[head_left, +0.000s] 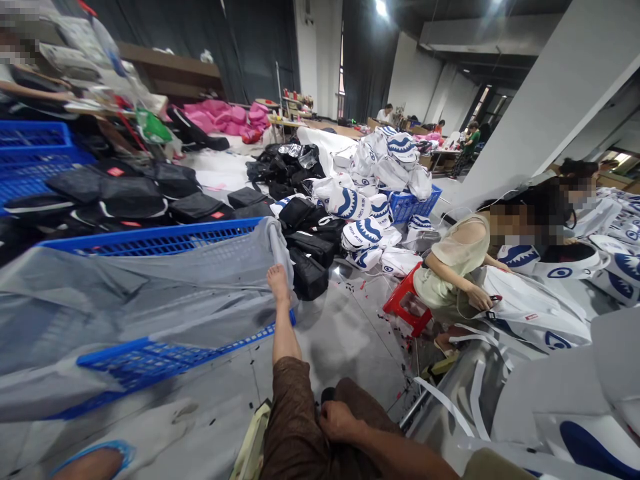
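My right hand (339, 421) rests on my brown trousers (295, 427) near the knee, its fingers curled in and nothing visible in them. My left hand is out of view. My bare leg stretches forward, and its foot (278, 281) presses against the rim of a big blue crate (150, 240) lined with grey plastic sheet (125, 293). White bags with blue shark-mouth prints (575, 400) and white straps (475, 393) lie at my right.
A seated co-worker (460, 267) on a red stool (405, 303) handles a white bag. Black bags (310, 250) and white shark bags (365, 207) are piled ahead, with a smaller blue basket (415, 203). More black bags fill the left. People work at far tables.
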A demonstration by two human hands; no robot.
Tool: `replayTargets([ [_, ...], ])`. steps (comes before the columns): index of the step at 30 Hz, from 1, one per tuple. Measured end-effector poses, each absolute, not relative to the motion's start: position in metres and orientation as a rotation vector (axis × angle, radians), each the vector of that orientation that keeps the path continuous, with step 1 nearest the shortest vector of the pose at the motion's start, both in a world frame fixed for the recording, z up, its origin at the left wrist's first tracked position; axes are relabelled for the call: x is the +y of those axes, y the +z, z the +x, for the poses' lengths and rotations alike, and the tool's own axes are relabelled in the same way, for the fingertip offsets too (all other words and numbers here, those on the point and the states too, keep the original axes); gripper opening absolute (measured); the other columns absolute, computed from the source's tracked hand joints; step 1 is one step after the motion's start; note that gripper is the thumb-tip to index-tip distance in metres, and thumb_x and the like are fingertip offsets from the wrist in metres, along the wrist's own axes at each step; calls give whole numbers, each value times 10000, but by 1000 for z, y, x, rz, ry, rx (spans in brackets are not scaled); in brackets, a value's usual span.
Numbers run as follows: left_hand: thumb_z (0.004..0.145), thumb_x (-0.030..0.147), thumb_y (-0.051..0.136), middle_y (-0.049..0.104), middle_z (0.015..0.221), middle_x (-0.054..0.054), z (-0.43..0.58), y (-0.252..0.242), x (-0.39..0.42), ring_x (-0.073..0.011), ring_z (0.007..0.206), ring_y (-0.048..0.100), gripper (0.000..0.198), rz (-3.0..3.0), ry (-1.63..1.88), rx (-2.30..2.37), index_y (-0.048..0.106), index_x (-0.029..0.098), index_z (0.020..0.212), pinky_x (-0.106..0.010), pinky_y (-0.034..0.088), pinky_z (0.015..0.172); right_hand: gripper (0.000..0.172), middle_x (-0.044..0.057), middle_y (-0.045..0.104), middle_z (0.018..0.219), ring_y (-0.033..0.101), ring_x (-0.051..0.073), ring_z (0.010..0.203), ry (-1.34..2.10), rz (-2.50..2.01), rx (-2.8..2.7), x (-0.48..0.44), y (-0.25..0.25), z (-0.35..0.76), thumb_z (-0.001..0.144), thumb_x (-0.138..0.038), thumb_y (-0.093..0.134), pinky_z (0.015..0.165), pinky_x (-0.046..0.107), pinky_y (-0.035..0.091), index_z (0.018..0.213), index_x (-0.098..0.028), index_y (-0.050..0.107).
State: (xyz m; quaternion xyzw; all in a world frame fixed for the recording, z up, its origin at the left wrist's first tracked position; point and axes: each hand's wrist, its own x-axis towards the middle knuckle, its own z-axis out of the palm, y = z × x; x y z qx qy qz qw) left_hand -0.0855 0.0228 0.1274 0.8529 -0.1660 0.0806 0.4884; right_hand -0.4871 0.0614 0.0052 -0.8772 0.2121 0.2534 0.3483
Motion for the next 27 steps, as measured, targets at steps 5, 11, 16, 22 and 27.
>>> replayTargets([
  [5,1086,49,208,331,1163,-28,-84,124,24,-513,1683,277,264,2079,184,-419,408,115,1245,-830,199,1331,253,138,872,1207,828,297,1138,635,-2259,563,61,4,-487,998,-247,619,933,332,590,1128,-217,833],
  [11,1101,79,208,317,1182,-43,-66,94,24,-582,1678,215,298,2054,216,-462,399,56,1329,-846,153,1327,308,167,859,1275,822,306,1192,659,-2268,533,60,12,-488,1038,-256,576,950,335,582,1202,-196,829],
  [16,1132,143,226,335,1249,-42,-51,71,25,-561,1703,163,307,2059,202,-499,398,91,1381,-784,131,1357,340,179,847,1325,809,316,1261,682,-2263,547,61,17,-488,1057,-249,566,965,333,577,1261,-176,829],
  [22,1099,98,214,258,1160,-13,-32,46,22,-580,1676,174,351,2060,264,-504,372,19,1402,-781,126,1311,332,167,852,1317,815,307,1235,689,-2247,558,61,20,-487,1055,-258,570,953,327,579,1247,-182,831],
  [27,1104,120,199,237,1152,-13,-30,42,22,-584,1672,173,381,2069,260,-508,380,-2,1416,-772,122,1301,324,191,847,1319,814,331,1237,666,-2242,547,60,24,-488,1044,-239,571,952,343,575,1220,-173,836],
])
